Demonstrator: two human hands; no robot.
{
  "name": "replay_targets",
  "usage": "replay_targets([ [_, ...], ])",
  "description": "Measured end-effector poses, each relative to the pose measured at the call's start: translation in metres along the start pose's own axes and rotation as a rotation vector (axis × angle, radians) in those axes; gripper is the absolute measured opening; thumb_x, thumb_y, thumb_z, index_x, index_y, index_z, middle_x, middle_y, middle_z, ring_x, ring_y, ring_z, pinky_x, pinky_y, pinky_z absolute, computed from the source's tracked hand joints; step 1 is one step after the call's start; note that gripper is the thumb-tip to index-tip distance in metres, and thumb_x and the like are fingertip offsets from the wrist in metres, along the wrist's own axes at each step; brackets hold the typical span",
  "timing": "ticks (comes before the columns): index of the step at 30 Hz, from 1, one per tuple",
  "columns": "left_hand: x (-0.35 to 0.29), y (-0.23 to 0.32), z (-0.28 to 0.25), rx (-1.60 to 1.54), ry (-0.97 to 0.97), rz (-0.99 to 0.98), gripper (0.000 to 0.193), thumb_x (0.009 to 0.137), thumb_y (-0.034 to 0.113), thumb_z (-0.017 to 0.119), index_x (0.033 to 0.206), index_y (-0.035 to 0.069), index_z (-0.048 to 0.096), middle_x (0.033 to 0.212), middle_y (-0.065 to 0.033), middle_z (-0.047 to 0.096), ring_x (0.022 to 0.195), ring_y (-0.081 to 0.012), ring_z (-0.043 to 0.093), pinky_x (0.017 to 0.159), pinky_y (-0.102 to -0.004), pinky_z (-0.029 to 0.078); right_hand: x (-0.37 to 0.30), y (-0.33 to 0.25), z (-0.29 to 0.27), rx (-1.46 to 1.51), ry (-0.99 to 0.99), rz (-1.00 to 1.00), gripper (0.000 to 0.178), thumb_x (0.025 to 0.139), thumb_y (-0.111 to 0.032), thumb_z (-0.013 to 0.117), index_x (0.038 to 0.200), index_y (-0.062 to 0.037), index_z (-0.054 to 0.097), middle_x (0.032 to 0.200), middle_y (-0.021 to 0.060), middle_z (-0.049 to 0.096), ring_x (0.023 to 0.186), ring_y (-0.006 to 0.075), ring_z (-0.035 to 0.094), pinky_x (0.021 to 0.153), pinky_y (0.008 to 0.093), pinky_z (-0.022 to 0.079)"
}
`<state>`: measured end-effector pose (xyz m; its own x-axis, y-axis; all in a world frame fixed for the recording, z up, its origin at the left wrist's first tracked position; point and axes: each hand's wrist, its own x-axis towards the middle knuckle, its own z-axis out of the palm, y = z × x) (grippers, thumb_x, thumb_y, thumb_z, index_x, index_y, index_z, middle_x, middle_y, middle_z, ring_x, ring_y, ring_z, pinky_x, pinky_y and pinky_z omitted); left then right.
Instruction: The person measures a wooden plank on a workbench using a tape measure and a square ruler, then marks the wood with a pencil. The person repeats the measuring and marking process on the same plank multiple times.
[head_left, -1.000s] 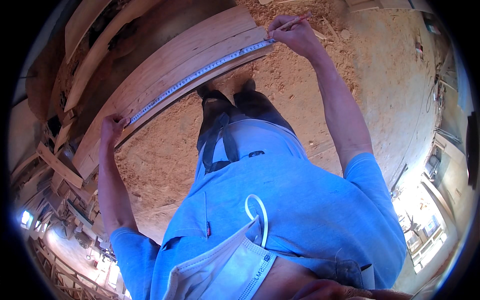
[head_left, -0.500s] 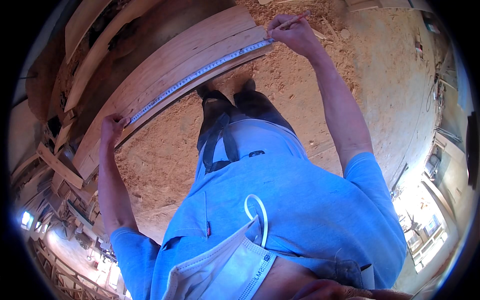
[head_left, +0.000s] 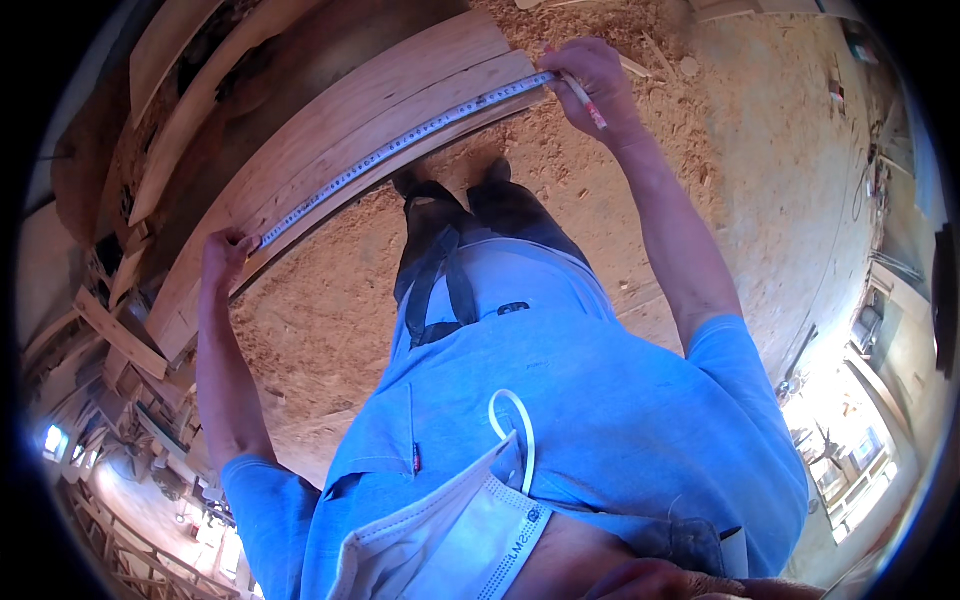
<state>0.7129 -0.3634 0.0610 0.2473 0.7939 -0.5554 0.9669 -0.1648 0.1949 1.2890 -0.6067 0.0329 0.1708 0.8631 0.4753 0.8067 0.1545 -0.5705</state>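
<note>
My right hand is curled around a pencil, fingers pinching it near the far end of the tape, with the tip pointing down beside the tape where it meets the plank's end. My left hand is pressed down at the tape's other end, fingers together, pinning it against the plank. The tape lies flat along the plank's near edge, stretched almost the full run of the board between my two hands. The plank sits on top of other boards stacked behind it, farther from me than the tape. On my side of the plank the floor is thick with sawdust, and my shoes stand just short of the board. As I judge it, the measuring is set up: tape laid out, both ends held, pencil at the spot. I cannot tell whether a mark is drawn yet; my hand hides that bit of wood. What looks left is making or finishing the mark and lifting the tape.
</note>
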Motion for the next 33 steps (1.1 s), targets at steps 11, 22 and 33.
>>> replay_targets([
  [11, -0.001, 0.002, 0.000, -0.018, -0.002, 0.016, 0.028, 0.082, 0.026, 0.082, 0.080, 0.000, 0.073, 0.063, -0.0052, 0.063, 0.060, -0.0126, 0.054, 0.057, -0.0337, 0.043, -0.005, 0.003, 0.001, -0.068, -0.021, -0.034, 0.030, 0.074, 0.002, 0.077, 0.100, -0.0133, 0.074, 0.096, 0.0057, 0.071, 0.098, 0.0257, 0.064, 0.087, 0.0369, 0.051],
  [22, -0.007, 0.016, -0.005, -0.020, -0.017, -0.033, 0.027, 0.082, 0.026, 0.082, 0.078, 0.002, 0.072, 0.062, -0.0039, 0.061, 0.060, -0.0123, 0.053, 0.056, -0.0338, 0.042, -0.005, 0.006, 0.005, 0.008, 0.020, 0.013, 0.025, 0.074, 0.001, 0.073, 0.095, -0.0145, 0.074, 0.090, 0.0050, 0.072, 0.094, 0.0269, 0.066, 0.086, 0.0396, 0.051],
  [33, -0.001, 0.009, -0.004, -0.050, -0.048, -0.021, 0.027, 0.082, 0.025, 0.082, 0.075, 0.002, 0.071, 0.061, -0.0021, 0.059, 0.059, -0.0121, 0.052, 0.055, -0.0335, 0.041, -0.004, 0.005, 0.004, 0.026, 0.006, 0.039, 0.024, 0.075, 0.000, 0.074, 0.095, -0.0133, 0.074, 0.091, 0.0064, 0.071, 0.093, 0.0273, 0.066, 0.086, 0.0389, 0.051],
])
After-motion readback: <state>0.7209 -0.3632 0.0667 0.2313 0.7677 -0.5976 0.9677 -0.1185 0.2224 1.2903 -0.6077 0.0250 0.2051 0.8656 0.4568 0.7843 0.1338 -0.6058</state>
